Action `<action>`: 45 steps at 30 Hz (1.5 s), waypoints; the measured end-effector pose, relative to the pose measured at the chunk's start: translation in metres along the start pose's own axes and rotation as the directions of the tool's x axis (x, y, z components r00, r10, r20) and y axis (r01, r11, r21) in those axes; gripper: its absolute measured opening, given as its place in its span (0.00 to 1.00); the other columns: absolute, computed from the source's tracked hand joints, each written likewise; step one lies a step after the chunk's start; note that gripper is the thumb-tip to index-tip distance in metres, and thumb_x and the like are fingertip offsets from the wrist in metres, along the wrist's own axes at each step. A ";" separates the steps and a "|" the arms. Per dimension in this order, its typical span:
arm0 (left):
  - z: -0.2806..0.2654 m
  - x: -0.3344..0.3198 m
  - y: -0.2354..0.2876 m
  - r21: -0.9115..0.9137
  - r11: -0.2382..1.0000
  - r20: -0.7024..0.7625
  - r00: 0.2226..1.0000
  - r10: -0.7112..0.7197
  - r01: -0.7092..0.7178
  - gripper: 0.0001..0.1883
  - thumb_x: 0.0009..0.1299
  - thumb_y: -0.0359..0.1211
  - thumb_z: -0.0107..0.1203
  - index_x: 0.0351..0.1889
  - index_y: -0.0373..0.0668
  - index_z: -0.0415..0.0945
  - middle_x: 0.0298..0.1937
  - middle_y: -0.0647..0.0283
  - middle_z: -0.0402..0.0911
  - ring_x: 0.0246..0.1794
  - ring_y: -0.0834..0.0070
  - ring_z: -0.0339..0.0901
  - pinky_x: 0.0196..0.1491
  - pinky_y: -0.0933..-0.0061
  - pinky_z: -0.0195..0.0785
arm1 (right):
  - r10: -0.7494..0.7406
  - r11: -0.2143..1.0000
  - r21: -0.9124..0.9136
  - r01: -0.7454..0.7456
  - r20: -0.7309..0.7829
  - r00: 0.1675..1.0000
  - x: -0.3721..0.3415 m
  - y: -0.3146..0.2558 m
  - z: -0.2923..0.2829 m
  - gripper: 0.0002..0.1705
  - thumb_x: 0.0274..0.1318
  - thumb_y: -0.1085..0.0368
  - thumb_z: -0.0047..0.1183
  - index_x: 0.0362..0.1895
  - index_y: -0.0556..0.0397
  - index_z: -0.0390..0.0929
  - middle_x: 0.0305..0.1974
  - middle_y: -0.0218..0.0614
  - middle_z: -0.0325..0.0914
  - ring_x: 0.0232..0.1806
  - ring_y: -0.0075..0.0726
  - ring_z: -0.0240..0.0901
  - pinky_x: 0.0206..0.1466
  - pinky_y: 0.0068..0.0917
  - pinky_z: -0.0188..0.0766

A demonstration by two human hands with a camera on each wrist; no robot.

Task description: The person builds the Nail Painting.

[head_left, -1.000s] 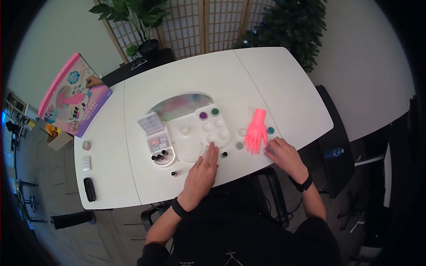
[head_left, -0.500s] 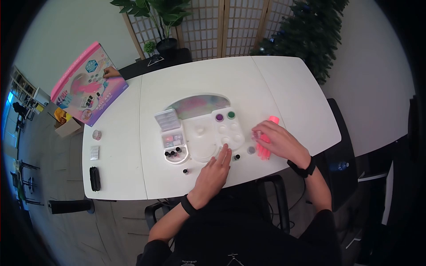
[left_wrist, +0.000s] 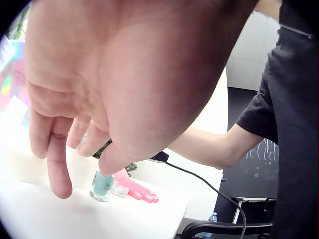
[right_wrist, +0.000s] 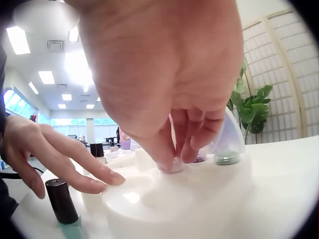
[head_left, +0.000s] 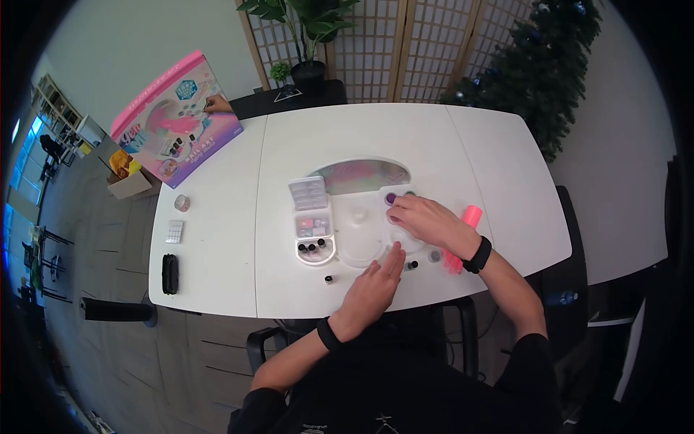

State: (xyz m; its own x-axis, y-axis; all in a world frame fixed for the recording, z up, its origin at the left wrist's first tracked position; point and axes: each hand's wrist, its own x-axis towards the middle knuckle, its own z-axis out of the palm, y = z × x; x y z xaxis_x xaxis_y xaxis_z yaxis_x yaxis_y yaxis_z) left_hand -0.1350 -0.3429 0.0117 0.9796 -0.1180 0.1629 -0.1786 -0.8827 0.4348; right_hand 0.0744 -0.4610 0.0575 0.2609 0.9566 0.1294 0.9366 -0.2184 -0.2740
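Observation:
In the head view my right hand (head_left: 434,223) reaches over the white station (head_left: 358,235), low above its round wells. In the right wrist view its thumb and fingertips pinch a small clear pot (right_wrist: 173,166) with a pinkish tint at one well. A purple pot (head_left: 391,197) and a green pot (right_wrist: 227,158) sit in wells beyond. My left hand (head_left: 370,296) has straight fingers, the tips at the station's front edge. Close to it stands a teal nail polish bottle (left_wrist: 101,186) with a black cap. The pink model hand (head_left: 471,215) lies partly hidden under my right wrist.
A small grey-lidded pot (head_left: 434,257) stands by the model hand. The station's left side holds an open-lidded case (head_left: 312,224) and several black-capped bottles (head_left: 312,247). Another bottle (head_left: 329,280) stands in front. Leftward are a black pouch (head_left: 170,274) and a large printed box (head_left: 181,119).
My right hand has lifted a small pot from beside the model hand and carried it left to the station's wells. My left hand stays at the station's front edge. The head view has shifted.

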 end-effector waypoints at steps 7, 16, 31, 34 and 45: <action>0.002 0.000 0.002 0.019 1.000 0.001 1.000 -0.010 0.010 0.33 0.79 0.31 0.59 0.80 0.30 0.63 0.84 0.43 0.65 0.59 0.35 0.86 0.61 0.49 0.85 | 0.038 0.999 -0.023 -0.036 0.060 0.998 -0.002 -0.004 -0.007 0.10 0.67 0.70 0.59 0.51 0.55 0.84 0.51 0.40 0.82 0.55 0.49 0.82 0.59 0.43 0.81; -0.005 0.002 0.004 0.028 0.999 0.046 0.999 -0.019 0.018 0.32 0.80 0.31 0.60 0.80 0.35 0.65 0.85 0.46 0.64 0.60 0.35 0.86 0.57 0.49 0.87 | 0.458 0.887 0.119 -0.446 -0.105 0.883 -0.122 0.017 -0.071 0.17 0.68 0.69 0.63 0.59 0.58 0.84 0.54 0.43 0.84 0.51 0.51 0.83 0.56 0.41 0.82; -0.008 0.002 0.006 0.061 0.998 0.049 0.999 0.003 -0.006 0.31 0.80 0.31 0.59 0.79 0.32 0.64 0.84 0.44 0.65 0.59 0.37 0.87 0.59 0.51 0.87 | 0.638 0.770 0.074 -0.634 -0.083 0.765 -0.205 0.049 -0.015 0.15 0.67 0.65 0.65 0.55 0.55 0.84 0.49 0.42 0.83 0.52 0.53 0.82 0.58 0.44 0.80; -0.007 0.002 0.005 0.051 0.999 0.041 0.999 -0.008 0.006 0.32 0.80 0.31 0.59 0.79 0.33 0.64 0.85 0.45 0.64 0.59 0.36 0.86 0.57 0.50 0.87 | 0.633 0.772 0.151 -0.617 -0.090 0.769 -0.187 0.037 -0.043 0.15 0.67 0.65 0.64 0.56 0.55 0.84 0.49 0.42 0.84 0.51 0.52 0.82 0.57 0.43 0.80; -0.003 0.002 0.002 -0.005 1.000 0.036 0.999 -0.019 0.019 0.32 0.79 0.31 0.60 0.80 0.34 0.65 0.85 0.45 0.64 0.59 0.34 0.86 0.57 0.48 0.87 | 0.168 0.984 0.061 -0.165 -0.037 0.985 -0.046 0.009 -0.037 0.14 0.66 0.66 0.65 0.54 0.55 0.84 0.49 0.42 0.84 0.55 0.53 0.83 0.59 0.45 0.81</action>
State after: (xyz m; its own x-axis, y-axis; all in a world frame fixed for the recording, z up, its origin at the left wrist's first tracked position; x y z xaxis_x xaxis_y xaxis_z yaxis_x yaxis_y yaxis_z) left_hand -0.1338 -0.3436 0.0161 0.9854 -0.1178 0.1226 -0.1605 -0.8825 0.4421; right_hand 0.0797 -0.5142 0.0839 0.4228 0.8987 0.1166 0.8646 -0.3614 -0.3491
